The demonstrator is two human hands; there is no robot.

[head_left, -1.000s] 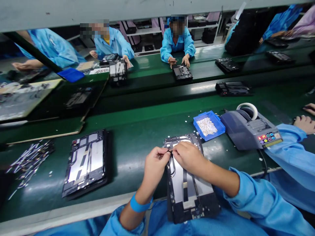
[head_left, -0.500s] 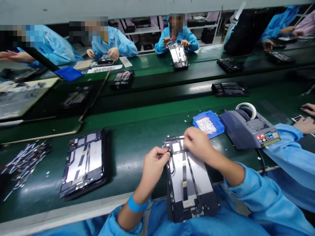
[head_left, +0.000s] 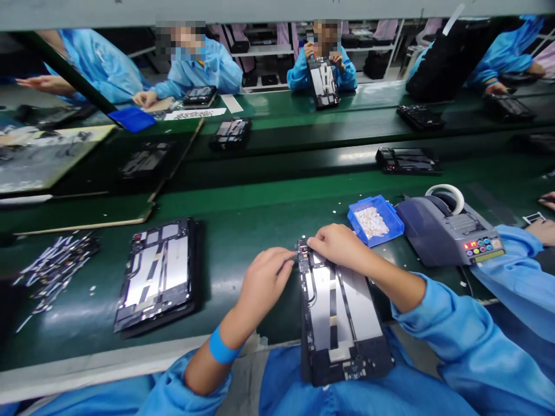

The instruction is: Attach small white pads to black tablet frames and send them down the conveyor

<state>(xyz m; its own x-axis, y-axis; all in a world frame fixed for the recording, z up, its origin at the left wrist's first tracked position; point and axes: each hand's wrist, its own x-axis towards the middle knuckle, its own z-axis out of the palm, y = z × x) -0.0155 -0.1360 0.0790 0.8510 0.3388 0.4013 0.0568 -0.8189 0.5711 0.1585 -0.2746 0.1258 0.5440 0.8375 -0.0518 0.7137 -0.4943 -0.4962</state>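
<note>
A black tablet frame (head_left: 340, 315) with silver plates lies lengthwise in front of me, its near end over the belt's edge above my lap. Both hands meet at its far left corner (head_left: 303, 251). My left hand (head_left: 260, 283) comes in from the left, thumb and fingers pinched against the frame's upper left edge. My right hand (head_left: 340, 244) lies across the frame's far end, its fingertips curled down on that same corner. What sits under the fingertips is hidden.
A second tablet frame (head_left: 158, 277) lies on the green belt (head_left: 243, 231) to the left, beyond it a heap of thin strips (head_left: 52, 268). A blue tray (head_left: 376, 219) of white bits and a grey tape dispenser (head_left: 451, 234) stand at right. A co-worker's sleeve (head_left: 520, 271) is far right; people work across the belts.
My right hand went out toward the blue tray and came back to the frame's far left corner. My left hand slid slightly left along the frame's edge. The view shifted a little.
</note>
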